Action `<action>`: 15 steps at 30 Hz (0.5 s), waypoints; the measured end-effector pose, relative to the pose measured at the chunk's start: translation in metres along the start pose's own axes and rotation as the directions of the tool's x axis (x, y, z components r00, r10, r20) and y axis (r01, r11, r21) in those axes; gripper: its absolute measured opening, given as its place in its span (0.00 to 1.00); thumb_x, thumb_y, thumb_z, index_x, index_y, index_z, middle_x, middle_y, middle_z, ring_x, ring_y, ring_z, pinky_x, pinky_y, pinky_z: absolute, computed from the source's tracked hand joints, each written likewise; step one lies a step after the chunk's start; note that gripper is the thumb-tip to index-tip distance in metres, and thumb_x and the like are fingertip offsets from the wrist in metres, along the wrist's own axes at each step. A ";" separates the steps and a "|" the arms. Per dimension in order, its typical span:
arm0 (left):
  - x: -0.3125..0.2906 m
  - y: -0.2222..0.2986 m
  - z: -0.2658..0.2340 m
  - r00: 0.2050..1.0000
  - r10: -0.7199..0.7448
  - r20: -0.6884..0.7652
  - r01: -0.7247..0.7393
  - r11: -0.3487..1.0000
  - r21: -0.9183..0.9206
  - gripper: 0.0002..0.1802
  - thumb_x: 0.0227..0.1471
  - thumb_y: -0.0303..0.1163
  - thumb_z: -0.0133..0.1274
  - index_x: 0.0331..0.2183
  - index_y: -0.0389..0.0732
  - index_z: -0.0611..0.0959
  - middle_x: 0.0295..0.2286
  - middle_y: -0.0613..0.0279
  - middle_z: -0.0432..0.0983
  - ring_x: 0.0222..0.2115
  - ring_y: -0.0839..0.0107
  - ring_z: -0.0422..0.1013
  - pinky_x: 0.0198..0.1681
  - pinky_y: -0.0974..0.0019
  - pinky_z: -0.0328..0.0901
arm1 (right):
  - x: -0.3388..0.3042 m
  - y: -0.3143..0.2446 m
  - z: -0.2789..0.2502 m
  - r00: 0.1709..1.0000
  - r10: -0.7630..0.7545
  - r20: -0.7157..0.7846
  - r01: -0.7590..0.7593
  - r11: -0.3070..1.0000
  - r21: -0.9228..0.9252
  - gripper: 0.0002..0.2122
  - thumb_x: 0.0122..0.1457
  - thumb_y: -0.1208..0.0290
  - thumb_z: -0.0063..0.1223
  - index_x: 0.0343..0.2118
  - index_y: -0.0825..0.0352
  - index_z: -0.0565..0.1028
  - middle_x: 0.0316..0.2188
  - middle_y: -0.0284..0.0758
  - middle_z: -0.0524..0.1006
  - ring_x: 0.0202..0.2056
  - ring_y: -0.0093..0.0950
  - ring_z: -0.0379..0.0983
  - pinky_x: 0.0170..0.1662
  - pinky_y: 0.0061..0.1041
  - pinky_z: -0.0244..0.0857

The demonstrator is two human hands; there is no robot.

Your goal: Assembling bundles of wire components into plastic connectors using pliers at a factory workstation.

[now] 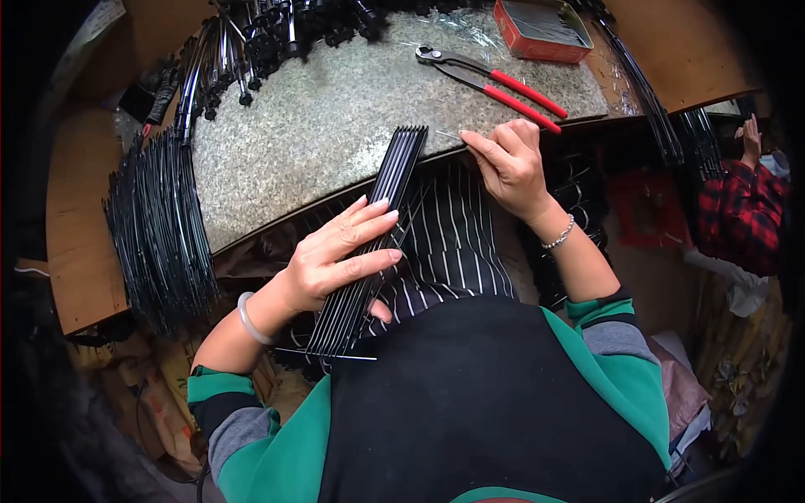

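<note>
A flat row of thin black umbrella ribs (401, 163) rests in my left hand (335, 251), the fingers lying across the top and the thumb below. Their pointed upper ends line up close to the table's edge; the lower ends reach my lap, where a silver wire (356, 358) crosses them. My right hand (513, 168) is closed in a pinch on a short thin metal wire (449, 134), which points left toward the rib tips, a small gap apart from them. Behind that hand, pliers with red handles (524, 99) lie on the table.
The speckled stone-like table top (277, 151) curves in front of me. A large bundle of black ribs (159, 235) hangs over its left edge. Umbrella shafts (292, 33) are heaped at the back. A red tin (545, 42) holds thin wires. At the right shows another person's plaid sleeve (738, 210).
</note>
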State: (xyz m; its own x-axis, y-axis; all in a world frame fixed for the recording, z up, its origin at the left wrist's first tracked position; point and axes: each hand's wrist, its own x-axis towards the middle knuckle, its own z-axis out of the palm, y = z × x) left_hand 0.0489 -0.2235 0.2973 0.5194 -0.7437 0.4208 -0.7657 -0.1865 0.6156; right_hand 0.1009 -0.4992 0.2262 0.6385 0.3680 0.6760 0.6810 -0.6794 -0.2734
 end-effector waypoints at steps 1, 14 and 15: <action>-0.001 -0.002 0.000 1.000 0.025 0.018 -0.025 0.999 0.020 0.34 0.30 0.51 0.61 0.38 0.36 0.78 0.42 0.41 0.70 0.47 0.47 0.65 0.51 0.47 0.57 | 0.000 -0.001 0.002 1.000 0.005 -0.013 -0.005 1.000 -0.015 0.11 0.44 0.77 0.57 0.34 0.61 0.77 0.18 0.27 0.64 0.25 0.27 0.62 0.35 0.27 0.53; -0.009 -0.015 -0.002 0.996 0.077 0.045 -0.079 0.996 0.051 0.24 0.39 0.40 0.53 0.38 0.34 0.78 0.41 0.43 0.71 0.45 0.49 0.67 0.50 0.49 0.60 | 0.001 -0.009 0.009 0.999 0.030 -0.021 -0.031 0.999 -0.028 0.11 0.45 0.77 0.57 0.34 0.60 0.77 0.18 0.27 0.64 0.25 0.26 0.62 0.38 0.27 0.52; -0.009 -0.016 -0.002 0.995 0.087 0.045 -0.090 0.995 0.051 0.23 0.39 0.39 0.52 0.38 0.34 0.78 0.41 0.43 0.71 0.45 0.49 0.67 0.50 0.48 0.60 | 0.001 -0.008 0.009 0.999 0.032 -0.020 -0.032 0.999 -0.028 0.11 0.45 0.77 0.57 0.34 0.60 0.77 0.18 0.27 0.64 0.25 0.26 0.62 0.38 0.27 0.52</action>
State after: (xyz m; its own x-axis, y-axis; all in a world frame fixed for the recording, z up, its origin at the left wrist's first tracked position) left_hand 0.0570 -0.2126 0.2849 0.4331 -0.7850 0.4429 -0.8277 -0.1518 0.5403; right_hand 0.0987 -0.4876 0.2229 0.6524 0.3336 0.6805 0.6497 -0.7084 -0.2756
